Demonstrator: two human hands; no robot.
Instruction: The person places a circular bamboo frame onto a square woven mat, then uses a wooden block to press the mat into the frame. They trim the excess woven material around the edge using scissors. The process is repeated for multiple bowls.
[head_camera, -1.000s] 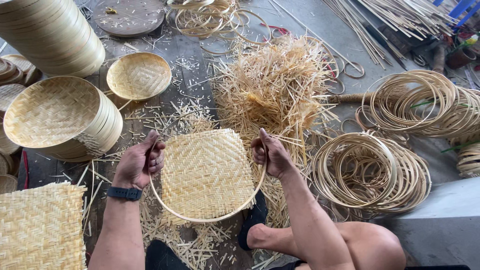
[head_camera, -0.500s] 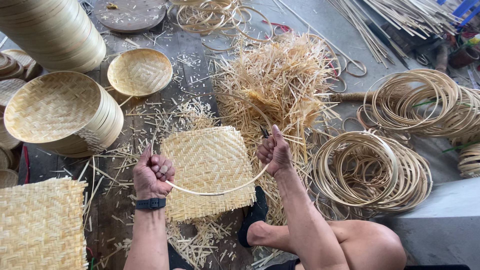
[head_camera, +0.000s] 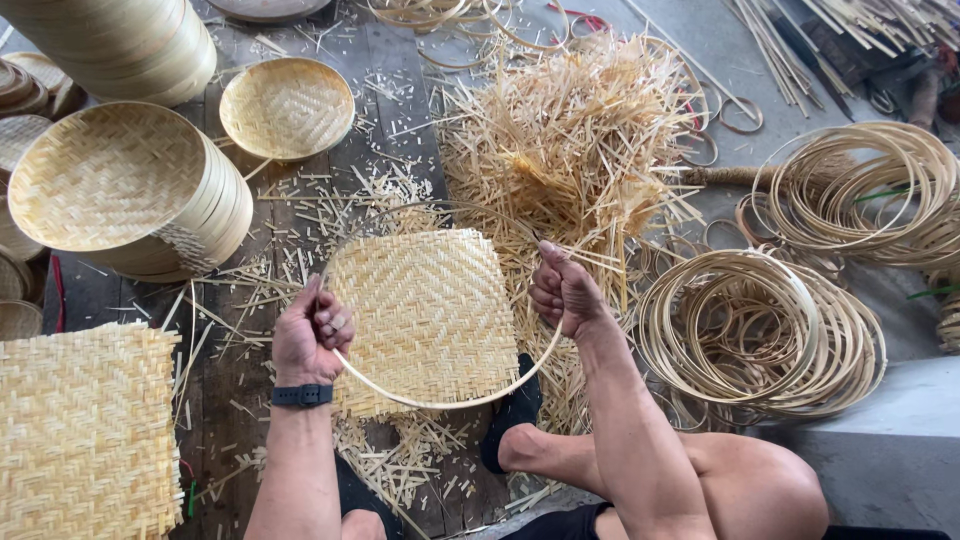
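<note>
Left hand: the left hand (head_camera: 310, 335) was closed in a fist around the left side of the hoop (head_camera: 455, 402).
Right hand: the right hand (head_camera: 562, 290) was clenched on the right side of the hoop, thumb up.
Hoop: a thin bamboo ring was held over the mat (head_camera: 425, 315), with its near arc in front of the mat's near edge.
Mat: a square woven sheet lay on the boards (head_camera: 390, 110) between both hands.
Far left: trays (head_camera: 130, 190) were stacked on their side, with a bowl (head_camera: 287, 107) beyond.
Near left: a second mat (head_camera: 85, 430) lay flat.
Centre far: a heap of strips (head_camera: 575, 140).
Right: coiled rings (head_camera: 765, 335) lay just beside the right forearm.
</note>
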